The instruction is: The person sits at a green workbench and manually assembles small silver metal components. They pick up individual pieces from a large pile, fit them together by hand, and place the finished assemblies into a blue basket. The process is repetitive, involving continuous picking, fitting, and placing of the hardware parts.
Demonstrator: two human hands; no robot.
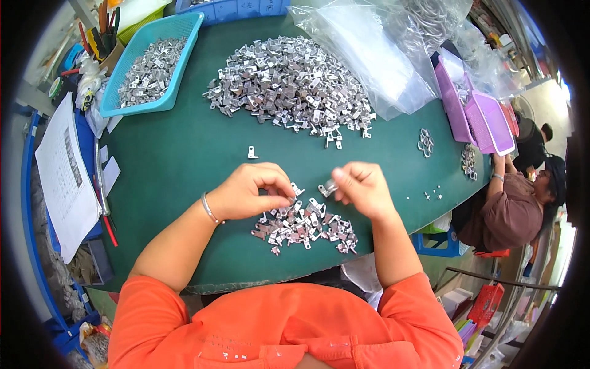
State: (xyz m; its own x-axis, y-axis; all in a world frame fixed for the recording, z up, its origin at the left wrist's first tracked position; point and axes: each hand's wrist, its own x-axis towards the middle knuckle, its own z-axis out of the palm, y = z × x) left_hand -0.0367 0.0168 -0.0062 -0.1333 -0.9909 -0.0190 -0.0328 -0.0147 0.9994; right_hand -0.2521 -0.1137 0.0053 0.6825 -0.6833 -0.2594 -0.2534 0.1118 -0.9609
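Note:
My right hand (367, 192) pinches a small metal bracket (326, 188) between thumb and fingers, just above the near pile. My left hand (253, 192) is closed, fingertips bent down at the left edge of that pile. A small bracket (297, 189) shows at those fingertips, and the fingers partly hide it. The near pile of silver brackets (305, 225) lies on the green table (166, 160) close to my body. One lone bracket (252, 152) rests beyond my left hand. A far larger heap of brackets (289, 83) covers the table's back middle.
A turquoise basket (178, 92) of metal parts stands back left, beside a paper sheet (69, 178). Clear plastic bags (375, 55) lie back right, near purple baskets (488, 126). Metal rings (425, 142) sit on the right. A co-worker (507, 212) sits at the right edge.

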